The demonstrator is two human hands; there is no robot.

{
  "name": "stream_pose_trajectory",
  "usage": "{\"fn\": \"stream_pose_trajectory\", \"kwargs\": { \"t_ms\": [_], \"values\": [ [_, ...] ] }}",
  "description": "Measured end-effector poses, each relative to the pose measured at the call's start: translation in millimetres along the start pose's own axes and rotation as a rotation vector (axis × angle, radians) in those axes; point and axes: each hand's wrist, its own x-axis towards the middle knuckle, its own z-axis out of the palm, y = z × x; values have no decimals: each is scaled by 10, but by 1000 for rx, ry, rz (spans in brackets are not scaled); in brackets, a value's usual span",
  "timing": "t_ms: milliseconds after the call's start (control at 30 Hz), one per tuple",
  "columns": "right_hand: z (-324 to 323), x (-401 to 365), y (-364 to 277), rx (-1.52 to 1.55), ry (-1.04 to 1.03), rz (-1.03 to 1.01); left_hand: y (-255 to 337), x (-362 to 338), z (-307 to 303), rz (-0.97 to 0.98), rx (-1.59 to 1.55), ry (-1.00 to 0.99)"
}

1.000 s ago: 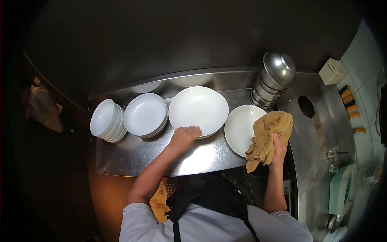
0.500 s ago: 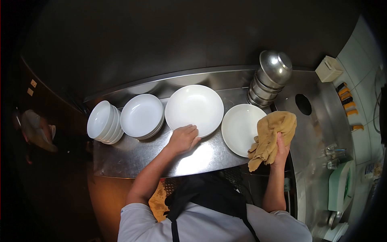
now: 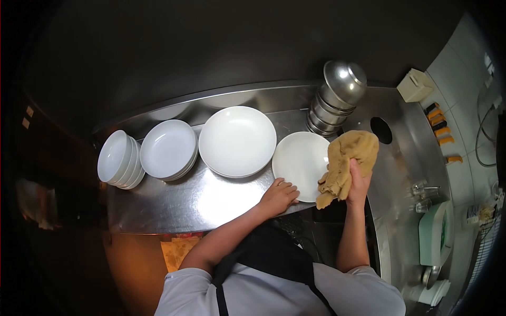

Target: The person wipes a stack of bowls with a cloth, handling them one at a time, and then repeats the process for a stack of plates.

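My left hand point(image 3: 278, 198) is at the near-left rim of a round white plate point(image 3: 298, 163), its fingers bent against the edge; what the fingertips do under the rim is hidden. Bunched in my right hand point(image 3: 359, 181) is a tan cloth point(image 3: 352, 158), which covers the right side of that plate. Left of it lies a larger white plate point(image 3: 237, 139), stacked on at least one other. Further left are a stack of white dishes point(image 3: 167, 150) and a tilted stack of white bowls point(image 3: 116, 158).
Metal bowls point(image 3: 337, 92) stand stacked behind the plate, near a round hole point(image 3: 381, 130) in the steel counter point(image 3: 158, 208). A cream box point(image 3: 415, 85) and orange-handled tools point(image 3: 443, 131) are along the tiled wall. Glasses point(image 3: 423, 197) and a green container point(image 3: 433, 237) sit at right.
My left hand has left the larger plate and moved right to the rim of the plate by the cloth. My right hand still holds the cloth. The whole view has shifted slightly.
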Motion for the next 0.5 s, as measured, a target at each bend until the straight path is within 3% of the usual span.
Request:
{"fn": "stream_pose_trajectory", "kwargs": {
  "t_ms": [133, 200, 300, 400, 500],
  "values": [
    [-72, 90, 207, -438, -164, -86, -75, -208, -50, 55, -74, 41],
    [-43, 117, 475, -776, -360, -413, -97, -249, -155, 93, -148, 36],
    [300, 98, 906, -746, -872, -592, -117, -227, -251, 111, -205, 11],
    [407, 84, 1540, -767, -1041, -664, -134, -257, -220, 89, -233, 16],
    [472, 414, 1572, -855, -1002, -761, -126, -239, -155, 94, -187, 82]
  ]
}}
